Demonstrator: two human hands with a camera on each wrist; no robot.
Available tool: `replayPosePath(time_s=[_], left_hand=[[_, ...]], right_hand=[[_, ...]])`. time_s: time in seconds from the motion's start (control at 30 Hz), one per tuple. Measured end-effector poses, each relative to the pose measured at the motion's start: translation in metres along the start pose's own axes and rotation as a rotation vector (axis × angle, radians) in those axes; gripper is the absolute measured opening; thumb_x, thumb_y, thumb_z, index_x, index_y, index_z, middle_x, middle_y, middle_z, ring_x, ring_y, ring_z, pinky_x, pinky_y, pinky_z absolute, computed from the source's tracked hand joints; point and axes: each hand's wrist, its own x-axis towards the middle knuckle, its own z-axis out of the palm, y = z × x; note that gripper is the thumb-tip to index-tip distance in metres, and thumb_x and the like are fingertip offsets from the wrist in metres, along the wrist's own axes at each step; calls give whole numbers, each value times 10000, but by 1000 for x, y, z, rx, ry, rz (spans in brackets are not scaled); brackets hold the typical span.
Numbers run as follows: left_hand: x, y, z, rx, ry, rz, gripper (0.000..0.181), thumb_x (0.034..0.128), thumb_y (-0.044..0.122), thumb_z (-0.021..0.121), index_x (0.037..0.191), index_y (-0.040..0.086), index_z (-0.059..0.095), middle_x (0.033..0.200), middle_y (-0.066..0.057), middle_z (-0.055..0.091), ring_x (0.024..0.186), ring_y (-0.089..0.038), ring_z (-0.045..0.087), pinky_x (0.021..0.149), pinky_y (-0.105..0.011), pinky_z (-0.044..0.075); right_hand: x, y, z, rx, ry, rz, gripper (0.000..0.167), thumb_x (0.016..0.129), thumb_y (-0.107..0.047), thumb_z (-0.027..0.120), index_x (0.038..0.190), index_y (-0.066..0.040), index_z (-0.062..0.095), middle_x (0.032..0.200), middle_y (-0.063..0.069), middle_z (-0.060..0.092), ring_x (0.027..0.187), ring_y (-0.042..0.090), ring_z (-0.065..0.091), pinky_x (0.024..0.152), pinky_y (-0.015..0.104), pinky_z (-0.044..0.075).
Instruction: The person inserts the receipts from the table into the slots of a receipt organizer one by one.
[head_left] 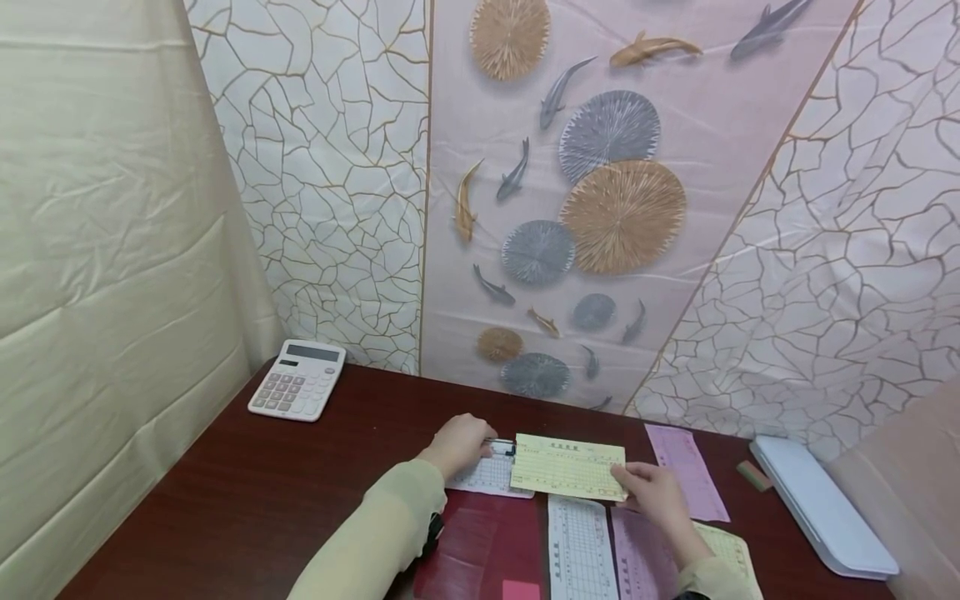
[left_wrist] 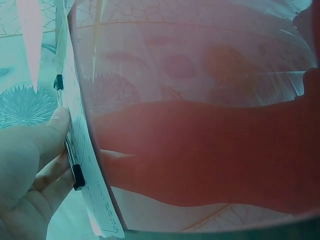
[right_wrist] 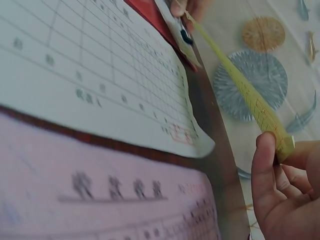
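Note:
My left hand (head_left: 461,442) pinches the metal clip (left_wrist: 77,176) at the top of a dark red folder (head_left: 480,542). Under that clip lies a white printed receipt form (head_left: 491,479), partly covered. A yellow receipt form (head_left: 568,467) is held up by my right hand (head_left: 660,496), its right edge between thumb and fingers. Its left edge reaches the clip, and I cannot tell whether it sits under it. In the right wrist view the yellow form appears nearly edge-on, stretching towards the left hand.
Right of the folder lie a white form (head_left: 577,546), a pink form (head_left: 642,554) and another yellow form (head_left: 726,548). Farther back is a pink slip (head_left: 686,471). An eraser (head_left: 753,476) and a long white case (head_left: 825,508) are at right. A calculator (head_left: 296,379) stands back left.

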Motion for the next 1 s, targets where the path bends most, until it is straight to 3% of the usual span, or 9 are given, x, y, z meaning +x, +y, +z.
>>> replayPosePath(time_s=[0.33,0.57,1.0], left_hand=[[0,1,-1,-4,4,-3,251,876,273,682,1110,188,721,1057,50,703,1007,-142,636,864,-307,520],[-3,2,-3,-7,-1,-5,253,881,272,674,1117,191,718,1069,51,700,1024,-145,632,879,-318,514],[-4,4,-6,-10,-9,-24,256,879,263,678,1121,189,718,1080,49,697,1032,-139,627,885,-317,513]], right_hand=[[-5,-6,22,31,-37,23,384,903,-200,633,1077,142,613,791,73,666,637,148,630,596,290,562],[-11,-10,35,83,-53,62,316,895,-132,623,1053,141,617,801,102,661,593,161,618,573,306,565],[-15,-11,30,82,-55,61,259,878,-89,628,984,147,629,715,88,626,535,155,607,529,304,558]])
